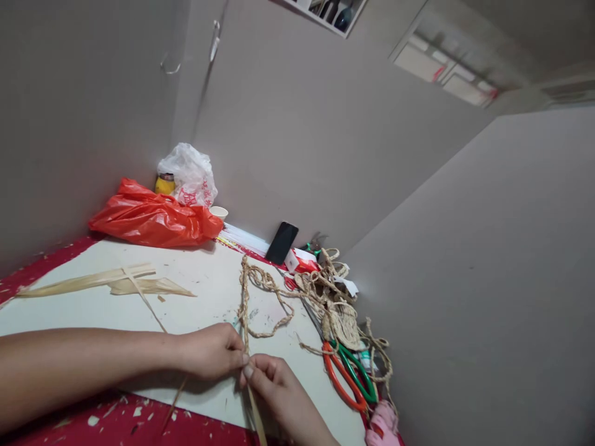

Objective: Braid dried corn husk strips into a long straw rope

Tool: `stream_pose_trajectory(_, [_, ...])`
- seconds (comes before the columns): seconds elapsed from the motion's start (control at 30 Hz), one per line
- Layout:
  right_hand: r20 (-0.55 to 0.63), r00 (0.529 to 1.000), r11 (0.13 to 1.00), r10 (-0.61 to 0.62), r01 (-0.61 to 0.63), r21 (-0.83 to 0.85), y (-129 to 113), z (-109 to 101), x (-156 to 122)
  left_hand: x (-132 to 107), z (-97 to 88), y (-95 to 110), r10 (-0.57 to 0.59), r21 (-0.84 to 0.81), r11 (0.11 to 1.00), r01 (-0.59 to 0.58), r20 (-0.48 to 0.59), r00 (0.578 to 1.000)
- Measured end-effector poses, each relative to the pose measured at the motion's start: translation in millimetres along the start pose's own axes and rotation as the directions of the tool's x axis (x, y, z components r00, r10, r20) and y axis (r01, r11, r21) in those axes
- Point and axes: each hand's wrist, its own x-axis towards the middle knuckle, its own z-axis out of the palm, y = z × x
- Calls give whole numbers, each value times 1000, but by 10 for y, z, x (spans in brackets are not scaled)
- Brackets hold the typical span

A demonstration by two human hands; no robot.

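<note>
Left hand: the grip of the left hand [216,352] is drawn in tight, fingertips pinching the braided rope [245,291].
Right hand: the right hand [283,384] pinches just beside it, thumb and fingers pressed together on the rope's lower part.
Rope: runs away from the grip, with a loose loop to the right; a flat strip trails below, over the near edge.
White sheet: its near edge [195,413] lies just below the hands, with the red table [111,421] showing past it; a wide stretch of white lies beyond the left grip.
Husk strips [88,279]: beyond the left forearm.
Scissors [328,356]: right of the grip, by the sheet's right edge.
Red bag [155,218]: far left, by the wall [297,148].
</note>
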Motion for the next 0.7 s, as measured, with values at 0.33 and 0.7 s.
stream_pose_trajectory(0.33, [-34,983,871,-179,143,-469,43,53,-38,37,96,-60,-53,-91,995,45,-89,995])
stream_pose_trajectory(0.7, [-44,990,883,-134,99,-458,-77,-11,-66,42,70,-39,-104,-283,957,71,-103,989])
